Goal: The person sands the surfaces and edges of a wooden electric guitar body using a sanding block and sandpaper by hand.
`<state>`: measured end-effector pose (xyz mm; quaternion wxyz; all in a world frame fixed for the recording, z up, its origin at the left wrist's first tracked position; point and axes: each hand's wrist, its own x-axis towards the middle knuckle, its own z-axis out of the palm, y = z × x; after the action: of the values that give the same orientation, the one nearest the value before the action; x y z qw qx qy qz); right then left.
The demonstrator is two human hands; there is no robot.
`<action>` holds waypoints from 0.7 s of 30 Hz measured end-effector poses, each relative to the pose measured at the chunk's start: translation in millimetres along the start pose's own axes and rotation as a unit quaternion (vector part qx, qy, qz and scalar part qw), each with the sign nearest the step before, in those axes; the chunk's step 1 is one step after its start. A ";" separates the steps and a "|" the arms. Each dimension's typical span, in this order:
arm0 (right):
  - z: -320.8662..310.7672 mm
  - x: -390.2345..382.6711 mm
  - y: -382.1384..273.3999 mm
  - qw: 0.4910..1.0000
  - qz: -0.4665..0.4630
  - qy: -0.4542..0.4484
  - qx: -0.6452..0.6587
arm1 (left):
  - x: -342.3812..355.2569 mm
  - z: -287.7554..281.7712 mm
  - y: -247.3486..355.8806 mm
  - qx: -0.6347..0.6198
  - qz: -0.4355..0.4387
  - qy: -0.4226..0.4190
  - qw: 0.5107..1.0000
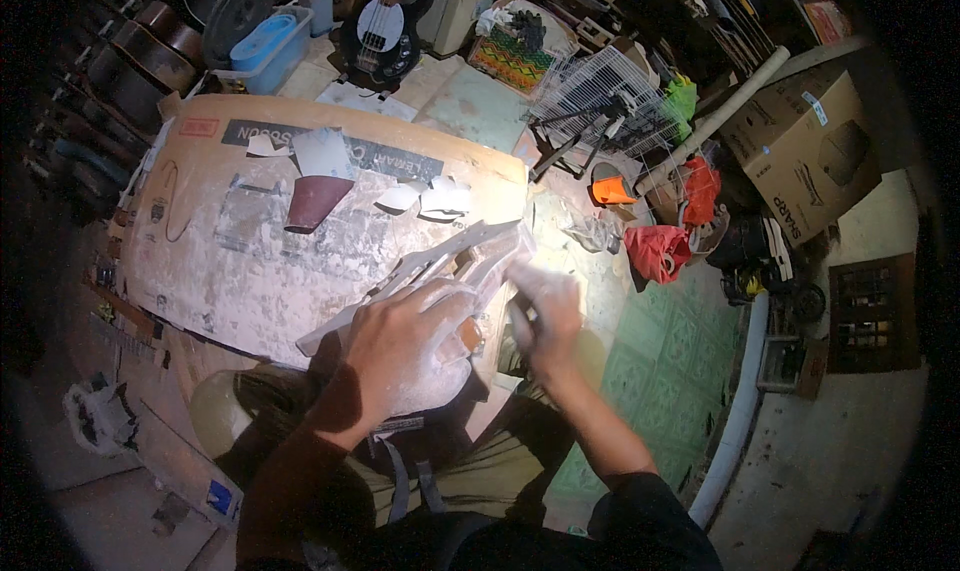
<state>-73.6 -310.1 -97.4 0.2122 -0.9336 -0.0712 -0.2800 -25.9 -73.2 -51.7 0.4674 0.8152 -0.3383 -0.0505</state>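
A dust-covered pale wooden piece point(500, 256) with slots cut through it, looking like a guitar body, rests across my lap against the cardboard edge. My left hand point(410, 346), white with dust, is closed over its near side with the fingers bent round it. My right hand point(550, 316) is at the piece's right end, its fingers curled and smeared by motion. Whether it holds anything does not show. Beyond the piece, a maroon sandpaper sheet point(320, 203) and torn white-backed scraps point(445, 201) lie on the dusty flat cardboard point(180, 256).
A black electric bass point(378, 46) stands at the back, beside a clear tub point(275, 56) with blue things. To the right are a white wire rack point(615, 101), red bags point(658, 253), a cardboard box point(810, 156) and a long pale pipe point(738, 421) on green tiles point(660, 361).
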 end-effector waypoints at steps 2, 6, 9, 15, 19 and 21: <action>-1.4 -2.2 -1.1 0.999 -0.025 -0.022 0.025 | -0.5 -0.8 -0.6 0.014 -0.002 -0.002 1.000; -0.5 0.6 -10.6 0.999 -0.009 -0.022 0.024 | 0.4 0.1 0.7 -0.012 -0.005 0.002 1.000; -4.3 -0.7 -18.3 0.999 -0.018 -0.045 0.016 | 0.2 0.0 0.9 -0.008 -0.002 0.008 1.000; 2.6 1.6 12.0 0.915 0.266 0.085 0.291 | 0.1 -3.9 4.6 0.011 -0.015 -0.008 1.000; -12.7 3.0 1.1 0.785 0.458 0.063 0.413 | -0.2 -4.2 2.8 0.018 -0.014 -0.004 1.000; -9.4 1.3 -1.1 0.768 0.447 0.051 0.456 | -2.3 1.3 -2.0 0.018 -0.004 0.010 1.000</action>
<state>-77.4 -313.2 -89.2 0.7171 -0.6380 0.2456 -0.1355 -27.2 -72.1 -54.6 0.4560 0.8250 -0.3315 -0.0385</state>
